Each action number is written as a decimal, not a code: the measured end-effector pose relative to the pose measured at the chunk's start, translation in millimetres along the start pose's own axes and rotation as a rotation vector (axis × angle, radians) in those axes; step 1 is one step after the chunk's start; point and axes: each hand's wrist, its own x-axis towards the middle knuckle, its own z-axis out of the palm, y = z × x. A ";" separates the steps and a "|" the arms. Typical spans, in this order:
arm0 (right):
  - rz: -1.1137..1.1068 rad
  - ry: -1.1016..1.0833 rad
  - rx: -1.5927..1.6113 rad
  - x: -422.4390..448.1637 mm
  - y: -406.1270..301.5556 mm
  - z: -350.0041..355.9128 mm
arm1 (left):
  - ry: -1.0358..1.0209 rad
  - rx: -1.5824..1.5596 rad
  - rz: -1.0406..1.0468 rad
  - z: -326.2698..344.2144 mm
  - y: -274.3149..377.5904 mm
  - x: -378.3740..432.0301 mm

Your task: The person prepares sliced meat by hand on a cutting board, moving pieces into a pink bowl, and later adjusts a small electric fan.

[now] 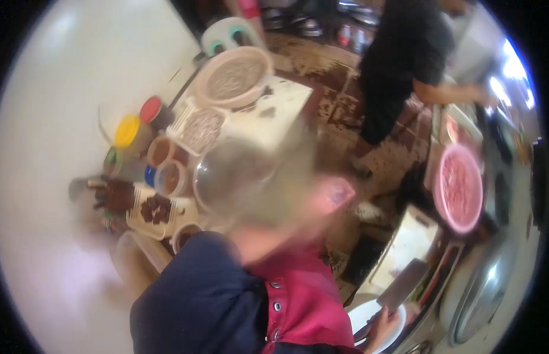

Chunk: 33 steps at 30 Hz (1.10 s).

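My right hand (382, 327) grips the handle of a broad-bladed cleaver (402, 285). A white bowl (400, 332) lies under this hand, at the lower right. My left forearm reaches up across the middle; my left hand (334, 194) is strongly blurred, and whether it holds anything is unclear. Beside it is a blurred grey-green shape (278, 177) that I cannot identify. A large shiny round bowl or lid (201, 170) lies left of that shape. Above the cleaver rests a white cutting board (402, 243) with a few small scraps on it.
A pale tub (263, 86) and basket (179, 135) hold pale pieces. Lidded containers (127, 130) and a tray of dark chunks (135, 217) stand at left. A pink basin (438, 194) holds reddish pieces. A person in dark clothes (398, 57) stands at upper right, above wet-looking floor tiles (336, 113).
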 end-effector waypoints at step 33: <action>-0.084 -0.175 -0.075 9.3 -69.8 80.9 | 1.393 1.489 0.852 -255.5 286.8 -216.7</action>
